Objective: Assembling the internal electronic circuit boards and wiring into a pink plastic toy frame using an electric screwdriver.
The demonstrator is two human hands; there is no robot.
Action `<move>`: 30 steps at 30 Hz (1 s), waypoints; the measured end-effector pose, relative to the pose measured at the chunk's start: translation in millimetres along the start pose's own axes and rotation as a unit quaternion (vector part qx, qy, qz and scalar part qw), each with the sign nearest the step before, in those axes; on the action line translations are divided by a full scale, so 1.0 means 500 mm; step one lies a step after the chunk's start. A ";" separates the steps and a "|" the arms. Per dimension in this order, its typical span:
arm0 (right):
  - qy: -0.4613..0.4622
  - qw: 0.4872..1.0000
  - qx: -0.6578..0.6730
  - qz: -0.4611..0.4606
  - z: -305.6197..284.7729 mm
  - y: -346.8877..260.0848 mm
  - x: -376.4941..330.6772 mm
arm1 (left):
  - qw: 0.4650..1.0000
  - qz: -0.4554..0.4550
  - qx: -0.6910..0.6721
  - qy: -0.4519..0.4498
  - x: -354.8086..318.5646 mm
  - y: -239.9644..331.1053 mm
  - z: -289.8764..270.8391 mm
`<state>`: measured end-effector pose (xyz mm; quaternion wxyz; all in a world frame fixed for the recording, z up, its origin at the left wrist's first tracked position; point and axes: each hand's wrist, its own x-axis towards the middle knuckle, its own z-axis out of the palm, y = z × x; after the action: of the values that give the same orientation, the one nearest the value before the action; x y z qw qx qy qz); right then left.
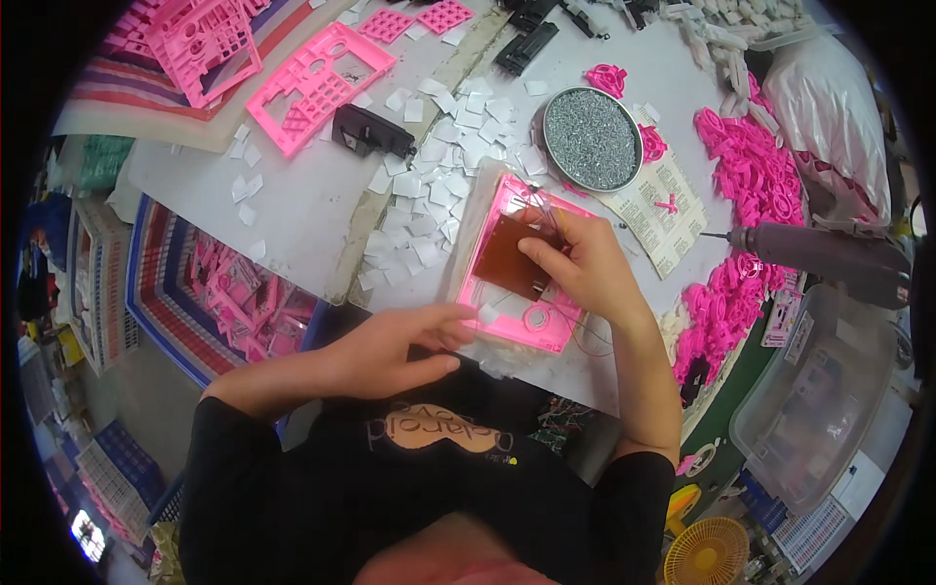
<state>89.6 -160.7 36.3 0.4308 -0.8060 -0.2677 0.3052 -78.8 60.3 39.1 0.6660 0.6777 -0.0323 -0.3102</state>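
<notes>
Black shirt (292, 468) nearest; right hand (580, 255) has its grip closed on the brown board (509, 258), thumb on its face; board sits tilted over the pink frame (554, 331), which lies on the desk (195, 185) in front of the torso; left hand (405, 346) loose, grip unclosed, fingertips at the frame's left edge, contact can't tell; white squares (419, 219) scattered left of the frame; round tin of screws (595, 139) just beyond; powered screwdriver (819, 255) off to the right.
</notes>
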 end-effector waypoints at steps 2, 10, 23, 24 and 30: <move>-0.024 0.994 0.108 0.023 -0.005 -0.012 -0.026 | 0.999 0.005 -0.031 0.004 0.003 -0.002 0.007; -0.208 0.888 0.396 0.105 -0.061 0.036 -0.309 | 0.948 0.092 0.292 0.087 -0.011 0.071 -0.156; 0.269 0.521 0.680 0.440 0.424 0.382 -0.863 | 0.907 0.167 0.303 0.239 0.210 0.062 -0.416; 0.293 0.524 0.690 0.404 0.456 0.386 -0.867 | 0.909 0.149 0.321 0.221 0.213 0.058 -0.387; 0.397 0.734 0.353 0.423 0.607 0.465 -0.873 | 0.909 0.124 0.363 0.166 0.188 0.033 -0.345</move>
<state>-383.0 -415.6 -183.2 0.5777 -0.6742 0.4230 0.1811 83.0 167.9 5.4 0.4029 0.9048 -0.1153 -0.0754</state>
